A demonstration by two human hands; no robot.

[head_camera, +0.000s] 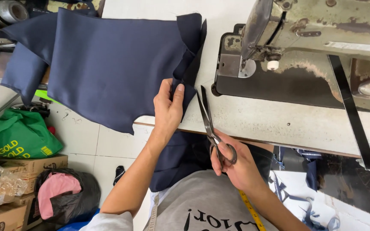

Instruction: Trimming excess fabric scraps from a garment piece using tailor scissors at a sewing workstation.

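Note:
A large piece of navy blue fabric [112, 64] lies over the left part of the white sewing table [270, 122] and hangs off its front edge. My left hand [168, 107] pinches a folded edge of this fabric near the table's front. My right hand [235, 164] holds a pair of dark metal scissors [208, 122] by the handles. The blades are slightly apart and point up toward the fabric edge, just right of my left fingers.
An old worn sewing machine [317, 42] stands on the table at the right. On the floor at left are a green bag [20, 137], cardboard boxes [31, 167] and a black bag with pink cloth [65, 192]. A yellow measuring tape [251, 211] hangs by my chest.

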